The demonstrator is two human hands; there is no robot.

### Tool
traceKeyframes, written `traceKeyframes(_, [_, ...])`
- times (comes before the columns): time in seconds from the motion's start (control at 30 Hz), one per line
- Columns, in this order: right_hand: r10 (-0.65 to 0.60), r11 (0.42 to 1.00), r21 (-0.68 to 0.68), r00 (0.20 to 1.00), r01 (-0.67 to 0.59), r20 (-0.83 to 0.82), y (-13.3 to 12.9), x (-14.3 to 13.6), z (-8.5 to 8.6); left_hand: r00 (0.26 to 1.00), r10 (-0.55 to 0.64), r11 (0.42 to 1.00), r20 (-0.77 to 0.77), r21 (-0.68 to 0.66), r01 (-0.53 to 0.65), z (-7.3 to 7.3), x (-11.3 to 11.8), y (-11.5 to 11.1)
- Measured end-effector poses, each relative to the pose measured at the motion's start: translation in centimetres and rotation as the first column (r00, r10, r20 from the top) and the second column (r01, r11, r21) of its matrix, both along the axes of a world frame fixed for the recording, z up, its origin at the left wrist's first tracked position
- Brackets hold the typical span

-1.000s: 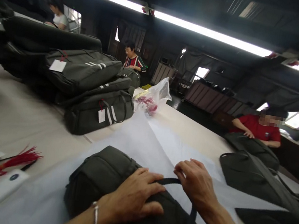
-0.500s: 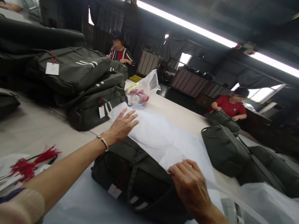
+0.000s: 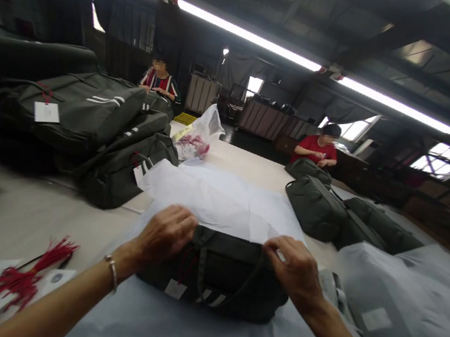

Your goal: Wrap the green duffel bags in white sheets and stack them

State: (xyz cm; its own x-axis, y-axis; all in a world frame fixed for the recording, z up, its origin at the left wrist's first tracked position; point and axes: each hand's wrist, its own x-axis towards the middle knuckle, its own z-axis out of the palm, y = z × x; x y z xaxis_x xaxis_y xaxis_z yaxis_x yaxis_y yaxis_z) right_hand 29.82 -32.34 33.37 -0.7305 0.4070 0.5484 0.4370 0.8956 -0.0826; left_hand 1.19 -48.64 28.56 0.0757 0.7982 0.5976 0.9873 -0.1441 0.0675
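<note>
A dark green duffel bag (image 3: 228,275) lies in front of me, with two white stripes, handles and a white tag (image 3: 175,289) on a red cord. Over its far top edge comes a thin white sheet (image 3: 223,203), which spreads away across the table. My left hand (image 3: 166,233) is closed at the sheet's near edge, at the bag's left top corner. The opposite corner has my right hand (image 3: 294,269), its fingers pinched on the same edge. Beneath the bag is more thin whitish sheeting (image 3: 147,322).
Dark green bags (image 3: 83,110) are piled on the left, and more bags (image 3: 317,207) lie on the right. Tags with red cords (image 3: 20,284) sit at lower left. A bag in translucent plastic (image 3: 383,304) is at my right. Two co-workers handle bags farther back.
My left hand has come down and nearer, from spread flat on the sheet to closed at its edge. My right hand keeps its pinch. The view has swung to the right.
</note>
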Motion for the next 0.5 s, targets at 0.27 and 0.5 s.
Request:
traceKeyframes(0.27, [-0.071,0.992,-0.116,0.987,0.055,-0.146,2.5,-1.4,4.1,0.87,-0.489,0.848,0.067,-0.199,0.492,-0.3,10.1,11.9])
traceKeyframes(0.5, [0.137,0.984,-0.119,0.99,-0.132,0.04,0.9,0.6,1.1,0.925,-0.337,0.901,0.177,-0.222,0.371,-1.1,6.7,18.9])
